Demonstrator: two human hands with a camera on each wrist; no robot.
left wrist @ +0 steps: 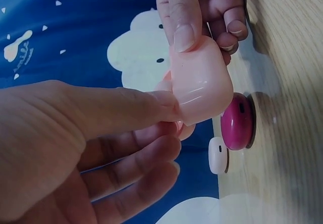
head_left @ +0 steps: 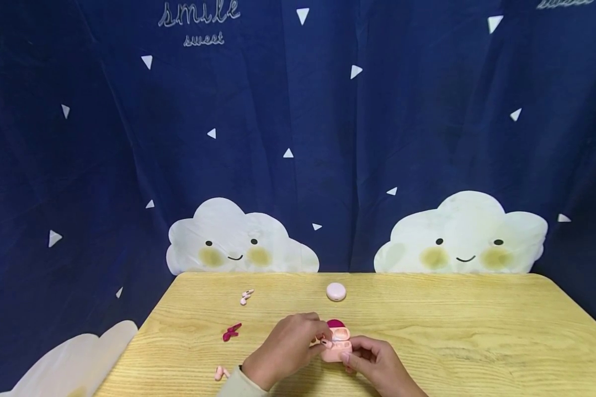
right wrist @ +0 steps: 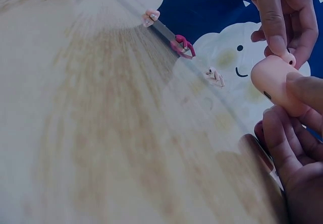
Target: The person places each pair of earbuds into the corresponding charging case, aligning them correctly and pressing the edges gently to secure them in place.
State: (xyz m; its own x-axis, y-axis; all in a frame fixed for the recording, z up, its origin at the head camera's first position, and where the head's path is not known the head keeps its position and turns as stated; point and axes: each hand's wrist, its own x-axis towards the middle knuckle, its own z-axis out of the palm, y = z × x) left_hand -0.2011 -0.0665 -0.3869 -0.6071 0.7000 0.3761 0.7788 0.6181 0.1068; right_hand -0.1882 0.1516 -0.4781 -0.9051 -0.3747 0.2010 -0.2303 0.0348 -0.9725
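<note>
A peach earbud case [head_left: 334,354] with its lid flipped up is held by my right hand [head_left: 379,364], thumb on its near face and fingers at its side. My left hand [head_left: 290,344] pinches a peach earbud [right wrist: 288,59] between thumb and finger, right at the case's opening. The case's smooth rounded shell [left wrist: 202,82] faces the left wrist view and hides most of the earbud. Just behind the held case stands a magenta case [head_left: 335,323], partly covered by the raised lid.
Farther back on the wooden table [head_left: 452,320] sits a closed pale pink case [head_left: 335,291]. Along the left lie pale pink earbuds [head_left: 246,296], magenta earbuds [head_left: 232,332] and a peach earbud [head_left: 221,373] near my left sleeve [head_left: 242,385]. A blue curtain [head_left: 328,182] hangs behind the table.
</note>
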